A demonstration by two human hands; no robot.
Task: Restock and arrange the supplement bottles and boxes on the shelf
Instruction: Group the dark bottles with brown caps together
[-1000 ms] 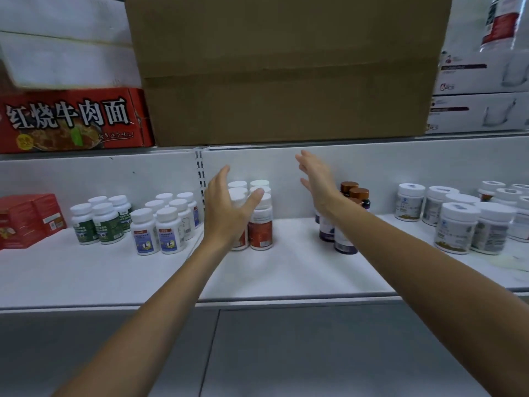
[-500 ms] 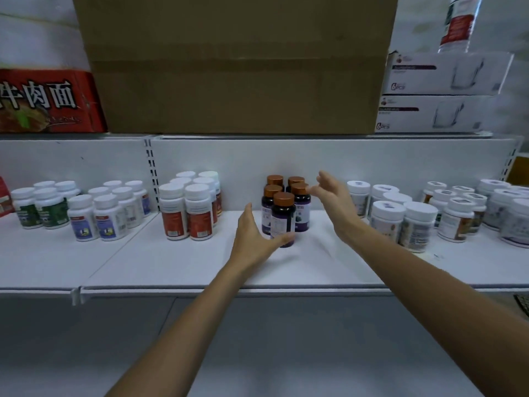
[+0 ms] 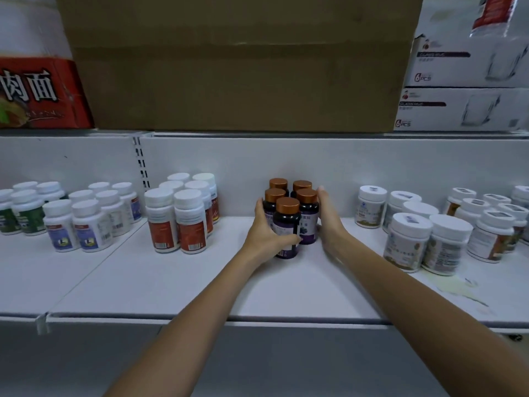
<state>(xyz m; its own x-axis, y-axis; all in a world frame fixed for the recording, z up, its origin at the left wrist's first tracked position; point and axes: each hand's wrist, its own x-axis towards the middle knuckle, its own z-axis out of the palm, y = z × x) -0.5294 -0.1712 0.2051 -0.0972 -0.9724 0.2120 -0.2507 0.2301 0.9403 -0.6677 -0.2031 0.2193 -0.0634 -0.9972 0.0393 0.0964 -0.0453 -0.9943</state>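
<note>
Dark copper-capped bottles [image 3: 287, 224], five clustered at frame centre on white shelf [image 3: 186, 282]. Left hand [image 3: 264, 237] curled round nearest one, thumb across label. Right hand [image 3: 329, 222] flat, fingers straight, pressing cluster's right side.

Shelf: a long white shelf [image 3: 171, 282] with a white wall behind it.
Middle: five dark bottles [image 3: 287, 224] with brown caps, standing up and bunched tight together.
Just left: red-label bottles [image 3: 176, 224] with white caps, in two rows going back.
Further left: blue-label bottles [image 3: 88, 224], then green-label bottles [image 3: 25, 216] at the edge.
Right: fat white bottles [image 3: 423, 245] in a group.
Far right: orange-label bottles [image 3: 489, 239], also white.
Mark: a pale yellow mark [image 3: 455, 287] on the board, in front of the fat ones.
Up above: a top shelf [image 3: 257, 134] with a big brown box [image 3: 237, 61], a red box [image 3: 40, 93] and two stacked white boxes [image 3: 463, 90].
</note>
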